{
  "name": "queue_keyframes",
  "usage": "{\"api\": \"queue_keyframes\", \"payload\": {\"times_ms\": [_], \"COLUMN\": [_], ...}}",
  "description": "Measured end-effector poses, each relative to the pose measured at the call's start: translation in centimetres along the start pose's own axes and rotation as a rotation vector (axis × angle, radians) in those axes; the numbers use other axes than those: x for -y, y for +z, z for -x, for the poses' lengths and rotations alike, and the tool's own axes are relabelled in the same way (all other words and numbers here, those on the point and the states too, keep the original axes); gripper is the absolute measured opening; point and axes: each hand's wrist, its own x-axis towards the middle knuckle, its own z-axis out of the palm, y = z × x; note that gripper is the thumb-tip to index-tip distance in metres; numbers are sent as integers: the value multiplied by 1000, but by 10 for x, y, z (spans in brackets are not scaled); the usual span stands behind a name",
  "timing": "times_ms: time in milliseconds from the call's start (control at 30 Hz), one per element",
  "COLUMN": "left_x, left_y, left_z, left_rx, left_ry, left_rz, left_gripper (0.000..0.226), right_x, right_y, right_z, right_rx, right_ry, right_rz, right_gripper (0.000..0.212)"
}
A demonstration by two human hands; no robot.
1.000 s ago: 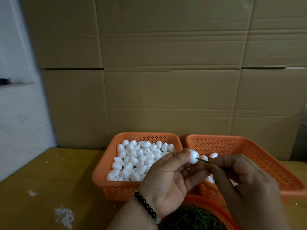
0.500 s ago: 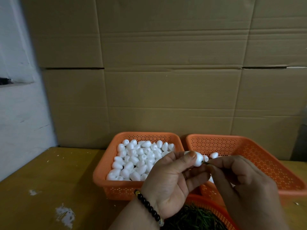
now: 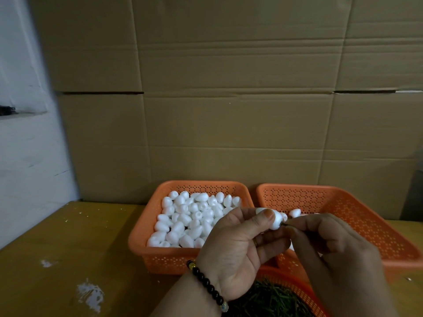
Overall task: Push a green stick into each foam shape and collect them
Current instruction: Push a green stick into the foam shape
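Foam shape [image 3: 271, 219], white and egg-like, sits pinched between thumb and fingers of the left hand [image 3: 238, 252], above the gap between two orange baskets. At its 4 o'clock the right hand [image 3: 338, 255] pinches a green stick [image 3: 284, 224] whose tip meets the foam. The left basket [image 3: 146, 245] at 9 o'clock is full of foam shapes; the right basket [image 3: 366, 216] holds a few.

Three orange perforated plastic baskets are in view: the left basket [image 3: 139, 239], the right basket [image 3: 357, 216] and a third basket [image 3: 304, 291] at the lower edge. The left one holds several dozen white egg-shaped foam pieces [image 3: 194, 216], too many to count exactly. About three more foam pieces [image 3: 295, 212] show in the right one. One foam piece [image 3: 275, 221] sits between two hands [image 3: 238, 250]. The third holds a heap of thin green sticks [image 3: 270, 300], uncountable.
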Motion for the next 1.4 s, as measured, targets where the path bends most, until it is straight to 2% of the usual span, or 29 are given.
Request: {"api": "queue_keyframes", "payload": {"times_ms": [100,267,433,667,967,1200,1267,1400], "left_x": [1,1,2,3,3,0,-2,-1], "left_y": [-1,0,2,3,3,2,2,0], "left_z": [0,0,0,0,1,1,1,0], "left_rx": [0,-11,-39,-41,-31,2,16,30], "left_ry": [6,7,9,18,22,38,45,48], "left_rz": [6,-4,-21,-33,-23,68,97,96], "left_gripper": [34,33,52,32,41,36,29,31], "right_x": [-1,1,0,-1,-2,-1,-1,0], "right_y": [0,0,-1,0,1,0,0,1], "right_z": [0,1,0,3,4,2,2,1], "right_rx": [7,16,16,15,26,1,20,62], "right_ry": [11,19,20,35,42,111,168,104], "right_rz": [13,17,33,7,-2,-95,-176,-89], "right_gripper": [10,11,8,8,8,17,32,39]}}
